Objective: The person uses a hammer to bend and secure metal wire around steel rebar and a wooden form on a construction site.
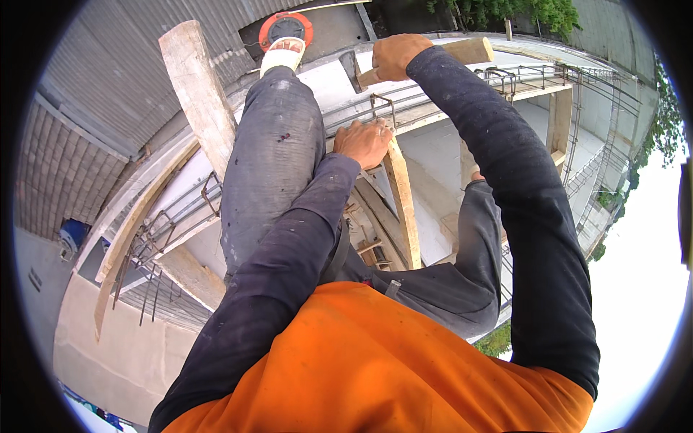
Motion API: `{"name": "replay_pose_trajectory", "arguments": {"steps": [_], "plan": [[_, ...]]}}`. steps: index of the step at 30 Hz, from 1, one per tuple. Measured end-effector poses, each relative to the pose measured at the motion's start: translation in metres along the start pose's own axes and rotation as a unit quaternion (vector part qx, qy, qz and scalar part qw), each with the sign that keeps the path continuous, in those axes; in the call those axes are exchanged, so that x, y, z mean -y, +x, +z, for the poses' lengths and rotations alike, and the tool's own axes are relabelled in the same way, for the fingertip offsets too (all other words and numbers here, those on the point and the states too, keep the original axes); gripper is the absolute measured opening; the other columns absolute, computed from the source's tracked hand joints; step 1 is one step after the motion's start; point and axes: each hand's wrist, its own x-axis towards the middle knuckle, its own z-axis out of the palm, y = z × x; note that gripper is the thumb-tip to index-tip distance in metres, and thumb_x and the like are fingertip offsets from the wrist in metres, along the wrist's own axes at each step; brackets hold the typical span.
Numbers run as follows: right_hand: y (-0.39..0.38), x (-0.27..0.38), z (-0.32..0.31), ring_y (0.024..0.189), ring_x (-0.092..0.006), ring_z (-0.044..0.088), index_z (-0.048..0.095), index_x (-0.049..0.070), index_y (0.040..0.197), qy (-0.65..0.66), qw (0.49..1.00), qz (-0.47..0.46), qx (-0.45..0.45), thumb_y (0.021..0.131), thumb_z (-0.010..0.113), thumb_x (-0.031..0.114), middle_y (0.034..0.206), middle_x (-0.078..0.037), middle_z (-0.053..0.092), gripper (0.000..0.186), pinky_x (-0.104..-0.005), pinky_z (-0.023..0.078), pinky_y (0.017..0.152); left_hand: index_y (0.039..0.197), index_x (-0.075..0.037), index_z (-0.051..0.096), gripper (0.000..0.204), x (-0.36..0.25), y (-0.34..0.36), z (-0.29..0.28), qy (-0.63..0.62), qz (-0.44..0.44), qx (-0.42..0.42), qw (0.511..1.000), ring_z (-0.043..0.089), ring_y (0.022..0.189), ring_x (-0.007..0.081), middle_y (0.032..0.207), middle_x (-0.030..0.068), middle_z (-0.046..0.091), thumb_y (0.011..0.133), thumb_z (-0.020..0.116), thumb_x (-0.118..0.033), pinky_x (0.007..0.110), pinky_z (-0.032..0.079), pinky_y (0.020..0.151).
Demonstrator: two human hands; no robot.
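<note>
My right hand (395,58) is closed round the wooden handle (468,50) of a hammer. The hammer's dark metal head (351,71) points left, over the white surface beyond the steel bars. Below and left of it, my left hand (363,144) has its fingers curled at the upper end of a wooden strip (402,206), beside the rebar. That strip slants down toward my lap. Whether a nail is between the left fingers cannot be made out. Steel bars (382,101) run along the board edge close above the left hand.
My left foot, in a white shoe (284,56), is by a round orange-and-black object (286,29). A thick plank (196,86) leans left of my leg. Rebar cages (155,234) lie along the formwork. Corrugated roofing (137,65) spreads at far left, and more rebar (603,137) stands at right.
</note>
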Motion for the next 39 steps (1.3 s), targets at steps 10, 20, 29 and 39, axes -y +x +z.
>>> {"name": "replay_pose_trajectory", "arguments": {"steps": [10, 20, 29, 39], "plan": [[-0.015, 0.007, -0.005, 0.066, -0.0209, 0.072, 0.081, 0.015, 0.107, -0.032, 0.994, 0.009, 0.104, 0.089, 0.067, 0.033, 0.070, -0.006, 0.073, 0.029, -0.0404, 0.059, 0.069, 0.151, -0.011, 0.051, 0.055, 0.005, 0.001, 0.015, 0.011, 0.010, -0.035, 0.999, 0.055, 0.126, 0.0384, 0.148, 0.0075, 0.058, 0.107, 0.033, -0.039, 0.058, 0.043, 0.102], [0.003, 0.010, 0.008, 0.078, -0.0284, 0.076, 0.081, 0.012, 0.104, -0.036, 0.999, -0.013, 0.031, 0.084, 0.072, 0.033, 0.085, -0.015, 0.077, 0.030, -0.0444, 0.060, 0.074, 0.152, -0.009, 0.048, 0.058, 0.004, 0.002, 0.020, -0.009, 0.007, -0.035, 0.999, 0.054, 0.126, 0.0407, 0.147, 0.0082, 0.059, 0.107, 0.032, -0.041, 0.057, 0.039, 0.108], [-0.001, 0.004, 0.001, 0.094, -0.0299, 0.076, 0.079, 0.007, 0.107, 0.000, 1.000, -0.005, 0.013, 0.083, 0.071, 0.031, 0.095, -0.018, 0.077, 0.034, -0.0470, 0.059, 0.081, 0.153, -0.012, 0.049, 0.058, 0.000, -0.002, 0.012, 0.005, 0.005, -0.026, 1.000, 0.054, 0.128, 0.0359, 0.148, 0.0054, 0.059, 0.107, 0.032, -0.043, 0.055, 0.040, 0.106], [-0.003, -0.007, 0.003, 0.073, -0.0263, 0.075, 0.080, 0.004, 0.099, 0.028, 0.998, -0.029, -0.052, 0.084, 0.072, 0.030, 0.081, -0.013, 0.077, 0.030, -0.0425, 0.059, 0.073, 0.154, -0.013, 0.048, 0.059, -0.003, -0.003, 0.000, -0.029, -0.008, -0.015, 0.999, 0.052, 0.134, 0.0353, 0.151, 0.0052, 0.056, 0.107, 0.031, -0.044, 0.057, 0.037, 0.111]]}}
